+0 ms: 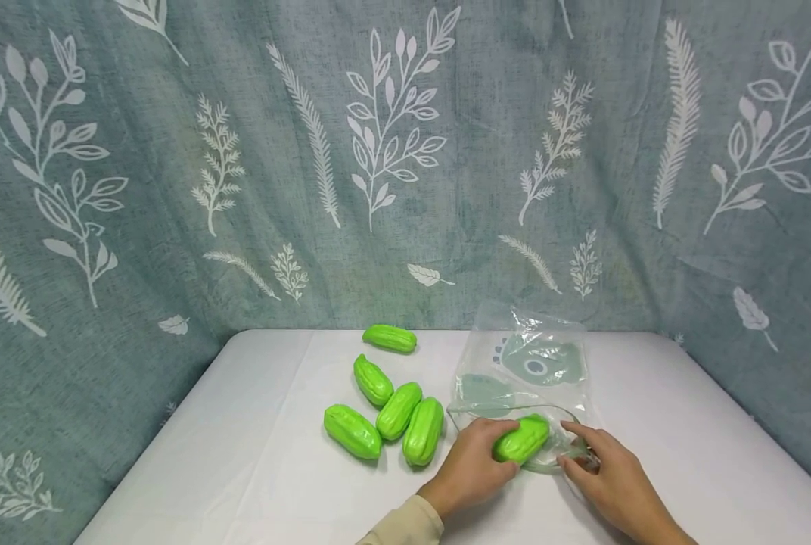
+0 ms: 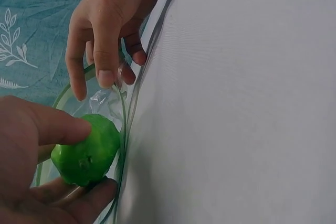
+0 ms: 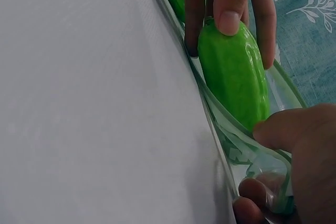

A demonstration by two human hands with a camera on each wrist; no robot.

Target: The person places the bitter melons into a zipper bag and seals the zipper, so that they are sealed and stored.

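Note:
My left hand (image 1: 475, 463) grips a bright green, ridged bitter melon (image 1: 524, 439) between thumb and fingers at the mouth of a clear zip bag (image 1: 555, 322). One end of the melon sits inside the bag's green-edged opening, as the right wrist view shows. On the other side of the opening, my right hand (image 1: 613, 477) holds the bag's rim (image 3: 244, 142), thumb on one side and curled fingers on the other. The bag lies on the table with a pale green cartoon print on it.
Several more bitter melons (image 1: 352, 431) lie on the white table (image 1: 242, 454) to the left of the hands. One melon (image 1: 389, 337) lies apart near the back edge. A grey-green curtain (image 1: 392, 250) with white leaf prints hangs behind and beside the table.

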